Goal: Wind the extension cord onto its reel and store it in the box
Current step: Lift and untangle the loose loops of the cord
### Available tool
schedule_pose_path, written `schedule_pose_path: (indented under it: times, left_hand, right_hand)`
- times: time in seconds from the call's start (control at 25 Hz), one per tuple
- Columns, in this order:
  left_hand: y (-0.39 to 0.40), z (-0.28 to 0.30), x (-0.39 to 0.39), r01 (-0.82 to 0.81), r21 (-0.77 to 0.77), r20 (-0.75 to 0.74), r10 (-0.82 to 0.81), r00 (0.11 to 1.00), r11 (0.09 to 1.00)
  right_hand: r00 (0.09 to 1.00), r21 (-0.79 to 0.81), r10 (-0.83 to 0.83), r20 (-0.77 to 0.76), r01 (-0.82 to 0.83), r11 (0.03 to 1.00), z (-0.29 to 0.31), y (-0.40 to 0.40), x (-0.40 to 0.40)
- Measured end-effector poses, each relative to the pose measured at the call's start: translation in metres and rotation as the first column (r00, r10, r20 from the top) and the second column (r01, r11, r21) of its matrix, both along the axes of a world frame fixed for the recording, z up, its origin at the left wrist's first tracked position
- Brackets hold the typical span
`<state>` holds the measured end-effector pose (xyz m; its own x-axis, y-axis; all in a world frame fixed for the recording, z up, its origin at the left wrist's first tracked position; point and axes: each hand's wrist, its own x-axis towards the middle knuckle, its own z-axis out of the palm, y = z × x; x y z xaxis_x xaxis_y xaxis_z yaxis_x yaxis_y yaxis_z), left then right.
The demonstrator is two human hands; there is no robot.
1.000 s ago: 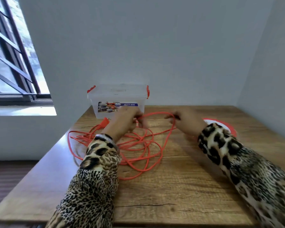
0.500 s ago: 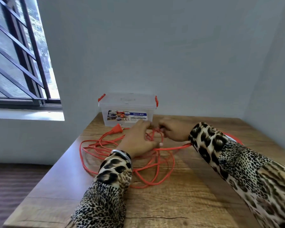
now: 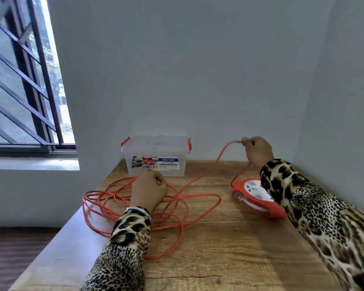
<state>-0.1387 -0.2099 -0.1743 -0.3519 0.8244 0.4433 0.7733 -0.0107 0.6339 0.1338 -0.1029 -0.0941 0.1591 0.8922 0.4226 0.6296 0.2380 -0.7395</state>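
Observation:
The orange extension cord [image 3: 198, 196] lies in loose tangled loops on the wooden table [image 3: 219, 248], mostly at the left. My left hand [image 3: 148, 190] rests on the loops with its fingers closed around strands. My right hand [image 3: 256, 151] is raised above the table's back right and pinches a stretch of cord, which runs taut down to the pile and down to the reel. The orange reel [image 3: 254, 196] with a white socket face lies flat at the right, partly hidden by my right sleeve. The clear plastic box [image 3: 156, 157], lid on with orange clips, stands at the back against the wall.
White walls close the table at the back and right. The table's left edge drops to a dark floor [image 3: 13, 259]. A barred window [image 3: 19, 80] with a sill is at the left.
My right hand has moved from the pile up and to the right, lifting a stretch of cord. The loops have spread out. The view has shifted, showing the reel in full.

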Motion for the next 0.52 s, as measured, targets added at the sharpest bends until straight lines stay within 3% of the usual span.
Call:
schedule_pose_path:
  times: [0.04, 0.12, 0.2, 0.24, 0.28, 0.36, 0.44, 0.52]
  left_hand:
    - [-0.002, 0.0, -0.002, -0.012, 0.028, 0.01, 0.012, 1.0, 1.0]
    - [-0.006, 0.0, -0.004, -0.007, 0.065, 0.065, 0.003, 0.998, 0.998]
    - [-0.009, 0.0, -0.006, 0.03, 0.091, 0.176, -0.046, 0.983, 0.995]
    - [-0.01, 0.0, -0.007, 0.075, 0.099, 0.259, -0.099, 0.961, 0.992]
    - [-0.011, 0.0, -0.009, 0.128, 0.115, 0.341, -0.16, 0.926, 0.985]
    - [-0.014, -0.002, -0.014, 0.189, 0.173, 0.434, -0.247, 0.866, 0.967]
    - [-0.019, -0.004, -0.018, 0.202, 0.242, 0.457, -0.295, 0.839, 0.949]
    - [-0.025, -0.003, -0.018, 0.187, 0.321, 0.484, -0.33, 0.81, 0.928]
  right_hand:
    - [0.987, -0.063, -0.071, 0.147, 0.081, 0.995, -0.005, 0.0, 0.004]
    - [0.928, 0.098, -0.148, 0.341, 0.122, 0.988, -0.008, -0.012, -0.007]
    - [0.915, 0.393, 0.017, 0.403, -0.19, 0.9, -0.002, -0.03, -0.038]
    - [0.845, 0.413, 0.138, 0.517, -0.388, 0.824, 0.002, -0.04, -0.055]
    - [0.715, 0.328, 0.218, 0.664, -0.541, 0.775, 0.006, -0.047, -0.071]
    - [0.426, 0.039, 0.285, 0.859, -0.609, 0.792, 0.0, -0.055, -0.102]
    - [0.282, -0.231, 0.443, 0.851, -0.556, 0.798, -0.015, -0.06, -0.126]
    - [0.209, -0.485, 0.674, 0.708, -0.55, 0.68, -0.03, -0.064, -0.142]
